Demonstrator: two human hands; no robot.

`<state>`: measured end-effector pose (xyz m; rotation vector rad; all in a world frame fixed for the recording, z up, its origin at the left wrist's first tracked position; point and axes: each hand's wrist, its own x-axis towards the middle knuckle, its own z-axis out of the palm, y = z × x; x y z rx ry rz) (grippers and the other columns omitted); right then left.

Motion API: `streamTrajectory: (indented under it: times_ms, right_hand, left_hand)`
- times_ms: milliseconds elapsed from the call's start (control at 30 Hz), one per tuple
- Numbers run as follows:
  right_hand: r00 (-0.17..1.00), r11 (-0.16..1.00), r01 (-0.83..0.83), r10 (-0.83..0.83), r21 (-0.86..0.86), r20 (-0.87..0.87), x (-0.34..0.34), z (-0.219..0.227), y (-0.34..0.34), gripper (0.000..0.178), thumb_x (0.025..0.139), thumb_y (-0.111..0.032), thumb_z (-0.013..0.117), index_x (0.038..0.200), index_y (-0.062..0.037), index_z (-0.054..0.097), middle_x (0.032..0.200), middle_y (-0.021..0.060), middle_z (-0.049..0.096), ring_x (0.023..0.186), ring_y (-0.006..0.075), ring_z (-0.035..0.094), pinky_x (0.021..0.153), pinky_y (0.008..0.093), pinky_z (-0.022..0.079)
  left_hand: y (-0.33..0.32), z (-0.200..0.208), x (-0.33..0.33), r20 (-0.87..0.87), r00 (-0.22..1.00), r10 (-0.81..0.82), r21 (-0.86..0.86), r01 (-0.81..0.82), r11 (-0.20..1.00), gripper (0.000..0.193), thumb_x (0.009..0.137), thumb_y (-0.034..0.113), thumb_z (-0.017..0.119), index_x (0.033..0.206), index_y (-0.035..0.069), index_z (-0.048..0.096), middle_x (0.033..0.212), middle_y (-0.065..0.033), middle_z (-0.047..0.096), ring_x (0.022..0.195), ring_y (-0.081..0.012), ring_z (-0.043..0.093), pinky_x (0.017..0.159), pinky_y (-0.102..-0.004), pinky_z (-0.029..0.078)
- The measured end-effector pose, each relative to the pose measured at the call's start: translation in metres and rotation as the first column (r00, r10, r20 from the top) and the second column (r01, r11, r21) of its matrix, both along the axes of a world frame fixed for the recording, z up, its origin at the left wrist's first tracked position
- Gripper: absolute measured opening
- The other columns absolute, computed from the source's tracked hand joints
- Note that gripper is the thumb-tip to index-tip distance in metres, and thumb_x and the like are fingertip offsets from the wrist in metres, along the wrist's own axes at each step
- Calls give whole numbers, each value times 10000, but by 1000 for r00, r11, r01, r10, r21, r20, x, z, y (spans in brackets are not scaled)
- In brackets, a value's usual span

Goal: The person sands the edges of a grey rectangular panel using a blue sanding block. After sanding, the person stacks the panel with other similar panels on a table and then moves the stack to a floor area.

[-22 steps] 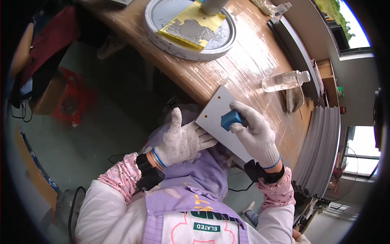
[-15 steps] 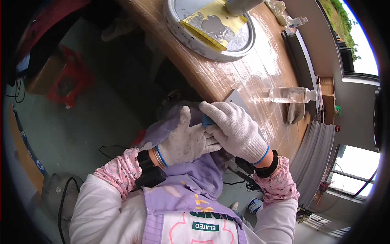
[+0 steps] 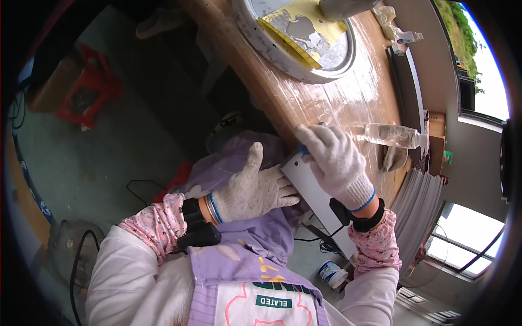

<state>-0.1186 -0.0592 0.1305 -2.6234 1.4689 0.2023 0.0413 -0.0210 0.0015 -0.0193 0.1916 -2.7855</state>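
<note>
My left hand (image 3: 253, 187), in a white knitted glove with a blue cuff edge, is held palm up with its fingers spread, and nothing lies in it. Its fingertips are close to the edge of a flat, light grey panel (image 3: 310, 187) that has a small hole near its corner. Over this panel is my right hand (image 3: 336, 157), gloved the same way, its fingers curled around a small blue piece (image 3: 302, 149). Most of that piece is hidden by the fingers, so its kind does not show.
On the film-covered wooden table (image 3: 304, 103) stands a large round white lid or tub (image 3: 255, 51) with a yellow, grey-smeared sheet (image 3: 293, 30). A clear bottle (image 3: 391, 136) lies farther right. Stacked grey sheets (image 3: 416, 206) stand beyond; a red stool (image 3: 89, 89) is on the floor.
My right hand has moved away from the left palm to the right, with the blue piece still in its fingers. More of the grey panel shows. The left hand stays open.
</note>
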Motion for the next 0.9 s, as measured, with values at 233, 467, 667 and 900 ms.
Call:
streamTrajectory:
  times_ms: [233,467,667,900]
  right_hand:
    - [991,969,-43,10,242,137,19,5,7,584,706,-65,693,1269,-51,539,1113,137,604,967,336,594,843,419,489]
    - [993,994,105,-108,-39,-56,-20,1,-8,519,760,-71,653,1262,-63,520,1009,117,604,943,324,589,803,429,497]
    - [997,989,-29,18,146,71,1,-4,-2,518,737,-91,680,1236,-68,541,1046,114,606,950,319,599,809,401,505]
    - [977,966,210,-200,-154,79,-60,-6,-35,465,760,-15,619,1222,-35,567,1035,170,612,924,358,599,812,439,492]
  left_hand:
    - [1,-1,1,-58,998,31,30,-29,999,1095,759,879,268,1496,71,240,1502,-137,324,1406,-277,295,1171,-467,199]
    - [-2,-3,1,-44,999,1,17,-1,1000,1110,761,880,254,1504,58,204,1505,-153,305,1417,-285,269,1182,-469,176]
    - [0,-5,-3,-84,996,31,-13,-32,999,1135,747,888,280,1514,58,174,1515,-142,287,1423,-293,253,1187,-469,158]
    - [-1,1,3,-64,998,-13,7,13,1000,1134,737,884,323,1511,64,205,1524,-125,287,1429,-286,244,1184,-472,164]
